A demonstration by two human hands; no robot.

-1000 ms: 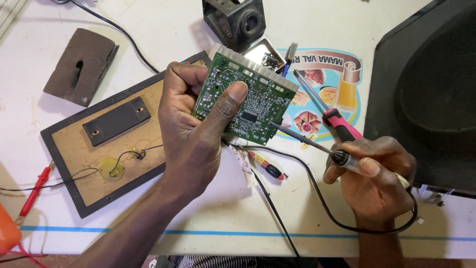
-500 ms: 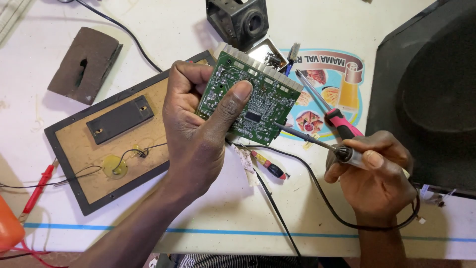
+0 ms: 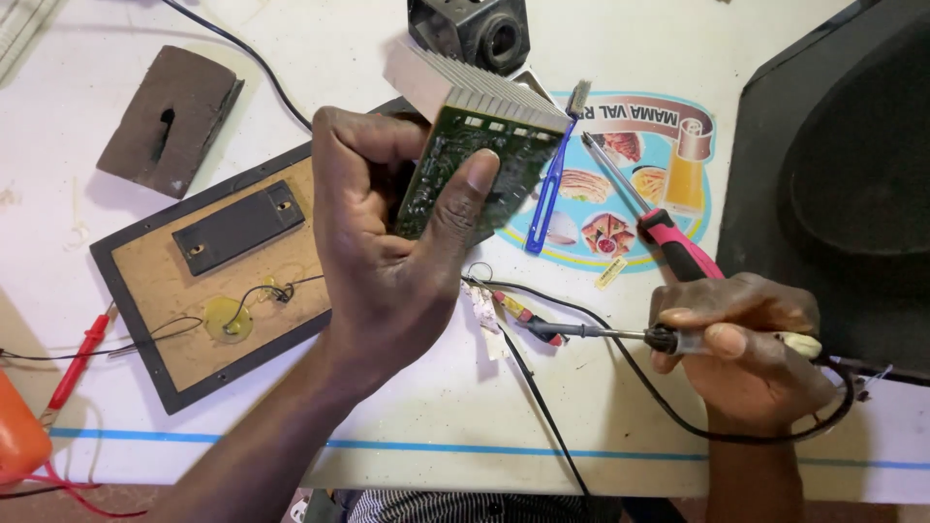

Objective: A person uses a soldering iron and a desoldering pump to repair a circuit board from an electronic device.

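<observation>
Green printed circuit board with a ribbed grey metal heat sink [image 3: 475, 145]: flat, rigid, densely populated face, finned block along its far edge. Held above the middle of the white tabletop [image 3: 320, 58], tilted so the heat sink fins show. Left hand [image 3: 387, 242] grasps it, thumb pressed flat on the component face, the other fingers [image 3: 363, 145] curled round the left edge. Right hand [image 3: 746, 349], near the tabletop's front right edge, is clenched round a thin metal-tipped soldering iron with a black cord [image 3: 601, 332]; the tip points left and is clear of the board.

On the tabletop: blue plastic toothbrush [image 3: 547, 189] and pink-handled screwdriver with steel shaft [image 3: 668, 237], both lying on a round printed sticker; brown fibreboard panel with black frame and thin wires [image 3: 194, 281] at left; dark felt-like block with a slot [image 3: 170, 116] toward the far left corner; black moulded casing [image 3: 833, 174] along the right edge.

Versus 0.5 s ago: board tipped more edge-on, its face foreshortened; iron tip drawn away from the board, lower and level.
</observation>
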